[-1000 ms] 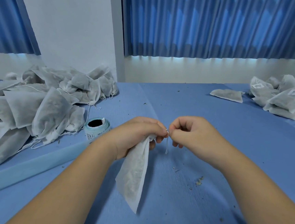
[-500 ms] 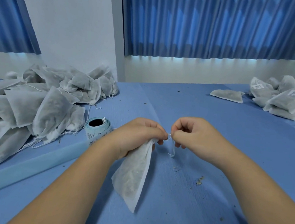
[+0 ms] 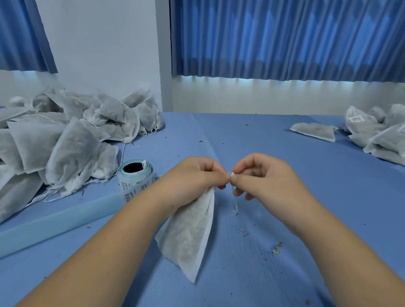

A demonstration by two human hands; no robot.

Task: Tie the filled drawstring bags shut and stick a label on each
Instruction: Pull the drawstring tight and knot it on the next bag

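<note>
While within left hand [image 3: 191, 176], mouth of bag [image 3: 189, 238] unseen.

Blue table cover [image 3: 293, 161], speckled with dried plant crumbs [image 3: 276, 251] at near right. A pale blue strip [image 3: 43, 228] lies across its near left. Far behind: pleated blue curtains [image 3: 292, 34] and a white wall [image 3: 97, 34].

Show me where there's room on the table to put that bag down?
The widest bare patch of table is right of the right hand, short of the labelled pile. There is also room farther back, between the label roll and the lone flat bag. The left side is crowded: the heap of bags and the pale strip fill it.
</note>
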